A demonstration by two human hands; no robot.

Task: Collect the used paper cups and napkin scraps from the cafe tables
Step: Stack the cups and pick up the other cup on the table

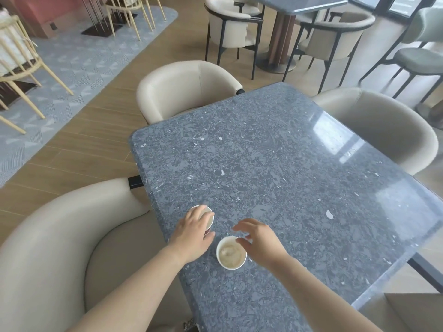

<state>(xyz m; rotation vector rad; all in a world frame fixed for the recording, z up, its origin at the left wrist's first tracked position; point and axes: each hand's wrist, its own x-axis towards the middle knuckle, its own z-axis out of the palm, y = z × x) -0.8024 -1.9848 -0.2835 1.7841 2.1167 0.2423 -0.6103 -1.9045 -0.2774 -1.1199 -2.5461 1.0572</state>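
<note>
From the head camera, looking down, a person is standing at the near end of a grey speckled table (275, 164) in a cafe. Their left hand (194, 232) is wrapping its fingers round a paper cup (209, 218) close to the table's left edge. The hand is clamped on it, and the cup is looking a bit tipped. I cannot tell if it is lifted or touching the top.

Their right hand (260, 240) is reaching over a second cup (230, 254), which is standing upright on the table just beside the first one. Its fingers are apart and bent, with the tips right at the cup's far rim. They are not looking closed on it. Something pale is lying inside this cup. I cannot tell if it is a napkin or leftover drink.

I am thinking the job is only getting going here. One cup is being held and the other one is waiting to be picked up. No bag or bin is showing. One white fleck (329, 214) on the tabletop may be a scrap or just part of the stone. Cream chairs (182, 87) are standing round the table. Another table (299, 4) is waiting further back, with its top mostly out of view.
</note>
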